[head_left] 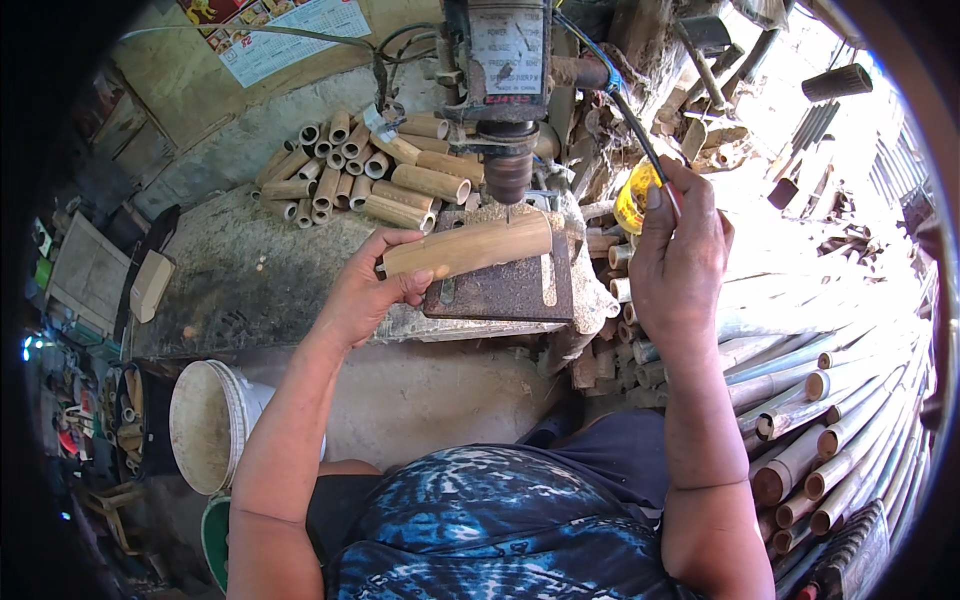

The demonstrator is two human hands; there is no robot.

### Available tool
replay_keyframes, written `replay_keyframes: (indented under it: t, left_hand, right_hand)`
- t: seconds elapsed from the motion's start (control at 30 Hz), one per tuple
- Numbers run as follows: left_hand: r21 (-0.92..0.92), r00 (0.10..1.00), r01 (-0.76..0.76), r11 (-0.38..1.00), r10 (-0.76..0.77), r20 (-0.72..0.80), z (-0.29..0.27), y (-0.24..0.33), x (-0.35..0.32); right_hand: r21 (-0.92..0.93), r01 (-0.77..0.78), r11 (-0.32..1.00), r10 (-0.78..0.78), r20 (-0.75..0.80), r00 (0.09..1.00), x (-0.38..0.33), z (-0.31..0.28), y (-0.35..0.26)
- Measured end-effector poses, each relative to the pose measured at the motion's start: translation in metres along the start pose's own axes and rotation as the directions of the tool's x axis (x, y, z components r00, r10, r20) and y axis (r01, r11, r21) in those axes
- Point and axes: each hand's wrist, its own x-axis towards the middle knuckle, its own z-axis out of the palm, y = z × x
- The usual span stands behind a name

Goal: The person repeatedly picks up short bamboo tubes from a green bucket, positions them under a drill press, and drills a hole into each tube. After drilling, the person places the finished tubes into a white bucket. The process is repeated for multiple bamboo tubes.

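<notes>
A blue and black shirt [480, 525] is closest. The left hand [372, 287] pinches a bamboo tube [480, 248] over the metal plate [500, 300], under the drill [508, 172]. The right hand [688, 245] curls around the drill's black handle [634, 125].

It's a single head-worn fisheye, aimed steeply down past the shirt [480, 520] at bottom center, pretty close to the drill press [507, 60] up top center.

One drill press [503, 65], one held bamboo tube [480, 248] and one calendar [285, 42] show.
</notes>
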Motion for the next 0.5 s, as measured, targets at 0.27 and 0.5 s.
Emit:
replay_keyframes:
  t: [0.27,0.5]
  left_hand:
    - [0.021,1.000,-0.011,1.000,0.011,0.009,0.000,0.002,0.002]
    - [0.019,1.000,0.007,1.000,-0.008,0.002,0.001,0.003,0.001]
  right_hand:
    - [-0.049,-0.038,0.998,0.041,0.063,0.997,-0.018,0.020,0.011]
    - [-0.050,-0.040,0.998,0.044,0.075,0.996,-0.019,0.022,0.013]
